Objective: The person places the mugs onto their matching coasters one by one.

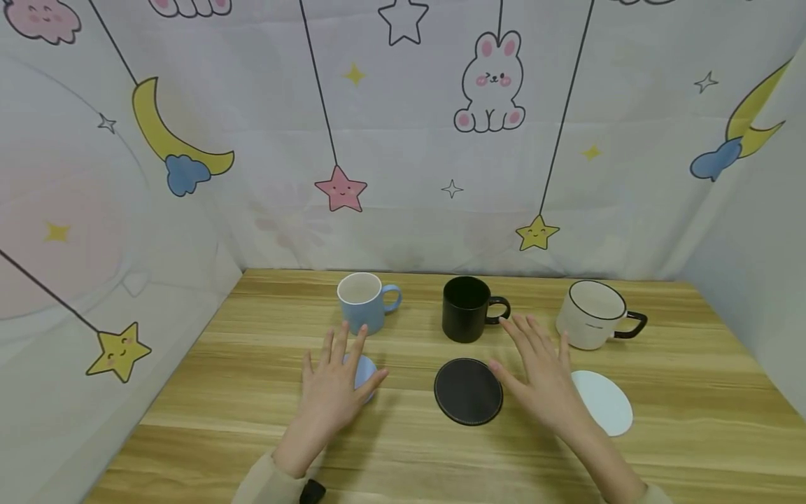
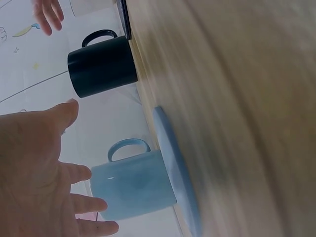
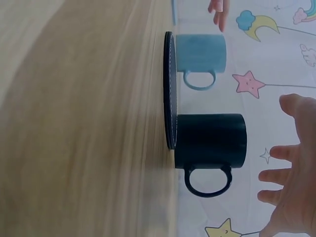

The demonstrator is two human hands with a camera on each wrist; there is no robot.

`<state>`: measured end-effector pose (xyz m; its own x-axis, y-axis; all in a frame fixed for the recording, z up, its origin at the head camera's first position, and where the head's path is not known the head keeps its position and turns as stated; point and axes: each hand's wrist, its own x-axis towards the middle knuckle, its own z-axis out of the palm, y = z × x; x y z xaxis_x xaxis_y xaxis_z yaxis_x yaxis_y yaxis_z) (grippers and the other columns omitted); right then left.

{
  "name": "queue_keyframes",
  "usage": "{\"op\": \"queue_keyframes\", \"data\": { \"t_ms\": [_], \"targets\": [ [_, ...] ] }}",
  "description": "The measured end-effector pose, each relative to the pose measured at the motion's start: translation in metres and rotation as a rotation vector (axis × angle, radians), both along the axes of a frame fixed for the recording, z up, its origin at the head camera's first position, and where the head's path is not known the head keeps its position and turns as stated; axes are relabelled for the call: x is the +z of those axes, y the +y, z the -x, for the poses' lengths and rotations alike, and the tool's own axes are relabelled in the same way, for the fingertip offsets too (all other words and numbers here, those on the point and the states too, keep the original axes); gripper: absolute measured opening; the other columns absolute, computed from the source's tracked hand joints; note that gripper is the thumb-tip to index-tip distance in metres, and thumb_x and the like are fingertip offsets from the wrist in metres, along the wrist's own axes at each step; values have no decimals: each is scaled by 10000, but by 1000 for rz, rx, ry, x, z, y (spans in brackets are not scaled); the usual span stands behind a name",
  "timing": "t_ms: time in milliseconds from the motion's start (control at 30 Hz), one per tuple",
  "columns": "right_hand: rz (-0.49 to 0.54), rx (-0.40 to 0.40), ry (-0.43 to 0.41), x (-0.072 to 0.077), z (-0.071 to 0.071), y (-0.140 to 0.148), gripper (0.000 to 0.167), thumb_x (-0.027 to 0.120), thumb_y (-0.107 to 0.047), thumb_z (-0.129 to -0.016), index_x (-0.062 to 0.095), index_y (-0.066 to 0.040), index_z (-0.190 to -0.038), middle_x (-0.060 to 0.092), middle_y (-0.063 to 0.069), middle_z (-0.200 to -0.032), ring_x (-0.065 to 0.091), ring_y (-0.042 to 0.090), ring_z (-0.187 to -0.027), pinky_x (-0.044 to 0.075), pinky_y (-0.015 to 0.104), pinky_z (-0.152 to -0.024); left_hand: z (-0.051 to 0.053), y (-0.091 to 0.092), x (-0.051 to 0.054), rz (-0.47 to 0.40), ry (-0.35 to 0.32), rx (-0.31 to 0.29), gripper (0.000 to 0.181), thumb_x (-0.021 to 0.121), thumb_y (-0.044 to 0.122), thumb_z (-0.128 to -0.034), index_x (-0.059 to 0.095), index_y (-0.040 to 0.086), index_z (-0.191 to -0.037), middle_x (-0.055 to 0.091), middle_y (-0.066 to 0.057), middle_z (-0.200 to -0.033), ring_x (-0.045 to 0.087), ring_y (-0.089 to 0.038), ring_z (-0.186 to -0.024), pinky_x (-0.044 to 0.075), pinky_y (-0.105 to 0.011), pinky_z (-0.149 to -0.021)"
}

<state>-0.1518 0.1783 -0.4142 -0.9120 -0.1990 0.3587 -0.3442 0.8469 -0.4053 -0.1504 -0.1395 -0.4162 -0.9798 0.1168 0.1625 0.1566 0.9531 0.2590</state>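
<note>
- Left hand (image 1: 331, 385): grip wide, fingers spread, nothing held. Held above the surface (image 1: 403, 455), partly hiding the blue coaster (image 1: 366, 372); the left wrist view shows it apart from the coaster.
- Right hand (image 1: 540, 367): grip wide, fingers extended, nothing held. Held above the surface between the black coaster (image 1: 469, 390) and the white coaster (image 1: 604, 402). Fingertips overlap the black mug (image 1: 464, 311) handle in the head view; the right wrist view shows a gap.
- Mug positions: blue mug (image 1: 362, 308) at left, black mug in the middle, white mug (image 1: 585, 325) at right. All stand on the far part of the surface.
- Coaster positions: one to the near side of each mug, matched in colour; blue left, black middle, white right.
- Progress: no mug is on a coaster, and nothing is lifted. Judged from this layout, handling has either not started or has ended; the views do not settle which. If not started, all handling remains.
- Mug orientation: upright, openings up, central axes vertical. All three handles point right.
- Coaster orientation: flat, faces up; round, therefore no long axis.
</note>
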Motion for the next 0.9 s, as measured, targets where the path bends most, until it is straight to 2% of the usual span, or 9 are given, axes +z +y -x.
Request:
{"op": "queue_keyframes", "data": {
  "t_ms": [267,467,667,900],
  "targets": [
    [42,14,-5,3,1,-5,691,618,-419,-912,320,-222,-1503,344,134,-1551,208,350,-1474,-70,662,-1145,-3,-6,-3,20,-1,9,787,558,588,-888,294,202,-1521,237,-180,-1586,225,-431,-1454,234,-747,-1046],
    [60,19,-5,2,2,-7,667,573,-468,-931,319,-234,-1502,322,107,-1567,219,348,-1472,-56,674,-1139,-5,-9,-4,24,15,2,781,585,568,-883,317,190,-1512,252,-178,-1581,252,-441,-1440,263,-752,-1024],
    [102,36,12,6,5,-10,608,558,-380,-958,317,-260,-1503,327,88,-1568,217,332,-1476,-38,680,-1138,-6,-11,-4,21,7,3,774,588,559,-884,318,194,-1511,264,-181,-1576,268,-441,-1434,262,-745,-1031],
    [134,65,10,11,9,-15,577,537,-366,-971,346,-210,-1492,334,90,-1563,216,329,-1477,-48,673,-1140,-8,-13,-4,47,-6,13,768,581,566,-885,324,199,-1509,274,-165,-1576,298,-434,-1423,265,-736,-1036]
  ]
}}
